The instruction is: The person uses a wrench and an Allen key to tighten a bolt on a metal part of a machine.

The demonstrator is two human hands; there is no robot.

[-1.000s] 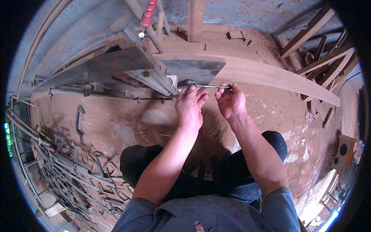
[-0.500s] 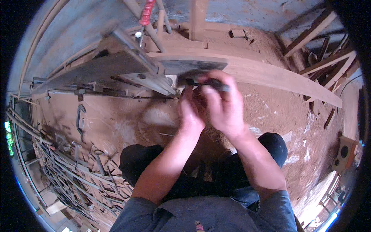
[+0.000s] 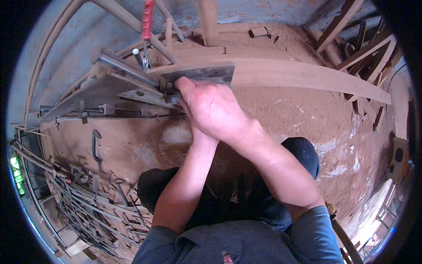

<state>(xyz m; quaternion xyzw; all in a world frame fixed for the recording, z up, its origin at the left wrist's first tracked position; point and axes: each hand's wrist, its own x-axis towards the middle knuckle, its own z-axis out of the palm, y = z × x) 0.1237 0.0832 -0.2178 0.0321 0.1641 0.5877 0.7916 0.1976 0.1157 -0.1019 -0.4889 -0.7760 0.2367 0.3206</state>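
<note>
My right hand [image 3: 215, 108] lies over my left hand [image 3: 203, 137] at the end of a metal frame with round bars [image 3: 127, 68]. The right thumb presses near a dark metal fitting [image 3: 170, 94] on that frame. The right fingers curl downward, and what they hold is hidden. The left fingers are covered by the right hand, so only the back and wrist show. Behind the hands stands a dark flat metal plate [image 3: 224, 74] against a long curved wooden beam [image 3: 307, 75]. A red-handled clamp [image 3: 147, 22] rises just beyond the frame.
A C-clamp [image 3: 95, 147] lies on the dusty floor to the left. Nearer, at left, is a heap of metal clamps and bars [image 3: 96, 207]. Wooden frame pieces [image 3: 367, 68] lean at the far right. My bent knees [image 3: 301, 152] flank the work area.
Both hands have moved left and slightly inward, against the metal fitting. The dark tool seen in my right hand earlier is now out of sight. The view has shifted a little.
</note>
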